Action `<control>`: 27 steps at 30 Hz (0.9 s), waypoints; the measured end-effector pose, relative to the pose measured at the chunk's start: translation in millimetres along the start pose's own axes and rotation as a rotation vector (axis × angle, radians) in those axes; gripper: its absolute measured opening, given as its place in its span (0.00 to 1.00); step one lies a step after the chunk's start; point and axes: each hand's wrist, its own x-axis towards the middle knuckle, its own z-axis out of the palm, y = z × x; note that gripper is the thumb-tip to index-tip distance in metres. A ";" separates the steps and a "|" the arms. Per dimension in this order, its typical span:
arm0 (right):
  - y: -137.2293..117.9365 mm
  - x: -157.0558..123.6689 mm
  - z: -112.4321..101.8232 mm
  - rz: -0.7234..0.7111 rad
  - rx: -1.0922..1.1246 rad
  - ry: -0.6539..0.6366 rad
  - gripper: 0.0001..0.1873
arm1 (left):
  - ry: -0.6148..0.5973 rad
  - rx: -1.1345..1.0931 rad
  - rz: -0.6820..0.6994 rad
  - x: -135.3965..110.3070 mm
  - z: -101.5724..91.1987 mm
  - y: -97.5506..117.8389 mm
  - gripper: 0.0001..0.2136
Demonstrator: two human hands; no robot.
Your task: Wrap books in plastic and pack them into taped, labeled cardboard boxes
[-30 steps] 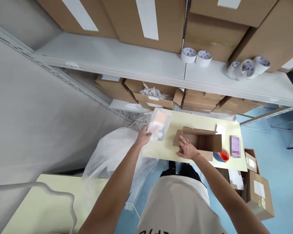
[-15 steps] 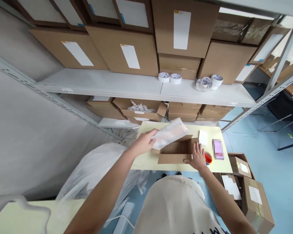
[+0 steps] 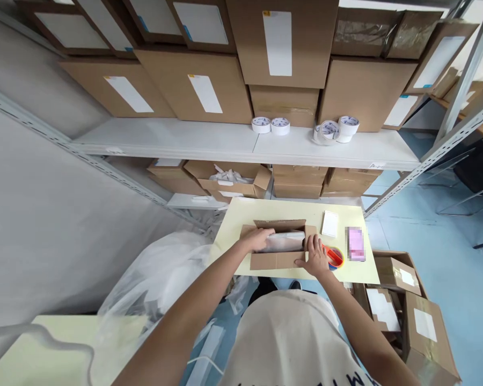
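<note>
An open cardboard box (image 3: 279,261) with its flaps folded out sits on the pale yellow table (image 3: 235,220). A flat packet in whitish, see-through wrapping (image 3: 285,242) lies lengthwise in the box's opening. My left hand (image 3: 261,239) is closed on the packet's left end, its fingertips partly hidden inside the box. My right hand (image 3: 314,257) grips the right end of the box, thumb near the front flap and fingers over the right flap. Just right of that hand is a tape roll with red and yellow colouring (image 3: 335,257).
A white card or paper stack (image 3: 329,223) and a pink, blurred-out item (image 3: 356,244) lie on the table's right. Behind it stands a shelf (image 3: 177,136) with cartons and white tape rolls (image 3: 280,126). Clear plastic sheeting (image 3: 156,268) hangs left; boxes (image 3: 430,332) stand at lower right.
My left hand has lowered the wrapped packet from above the box into its opening. The right hand remains at the box's right end. The view has shifted slightly.
</note>
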 end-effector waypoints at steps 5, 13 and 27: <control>5.1 1.8 -1.3 0.050 0.052 -0.007 0.56 | 0.041 0.003 -0.025 3.5 24.8 5.2 0.19; 13.0 11.6 -10.1 0.012 0.308 0.095 0.45 | 0.598 -0.100 -0.173 -56.8 56.9 -12.2 0.23; 42.7 23.4 -22.6 -0.549 0.317 -0.182 0.35 | 0.501 -0.689 0.047 -83.8 92.0 -53.9 0.47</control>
